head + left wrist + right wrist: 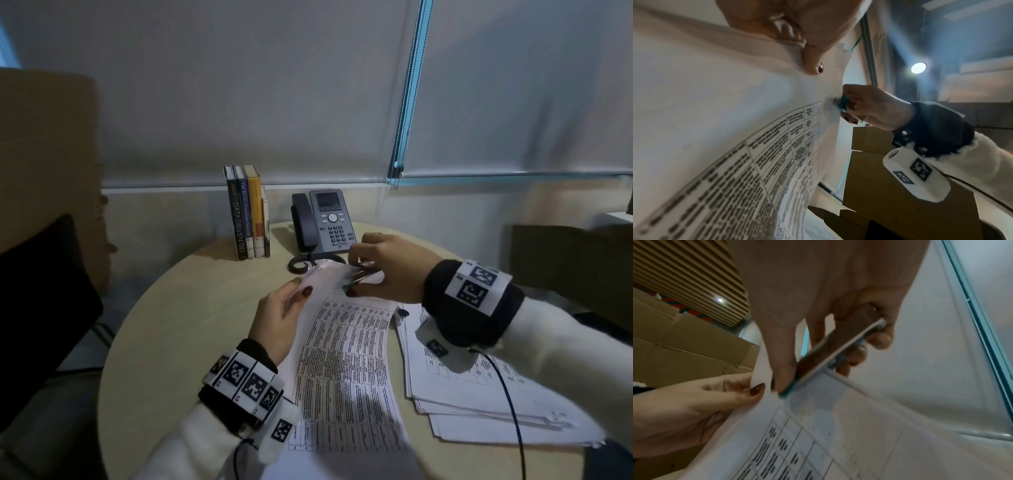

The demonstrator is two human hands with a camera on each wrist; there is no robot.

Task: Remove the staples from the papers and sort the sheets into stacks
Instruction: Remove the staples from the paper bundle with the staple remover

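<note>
A stapled set of printed sheets (346,356) with a table of text lies bent upward over the round table, its top corner lifted. My left hand (286,308) pinches that top edge, thumb on the front; in the right wrist view its thumb (754,391) presses the paper. My right hand (383,270) grips a flat metal staple remover (838,347) with a teal tip (905,103), and the tip touches the paper's corner. The staple itself is hidden. A loose stack of sheets (479,394) lies on the table under my right forearm.
A desk phone (323,224) with a coiled cord and several upright books (248,212) stand at the back of the beige round table (178,335). Cardboard boxes (879,178) stand to the right, a dark chair (41,301) to the left.
</note>
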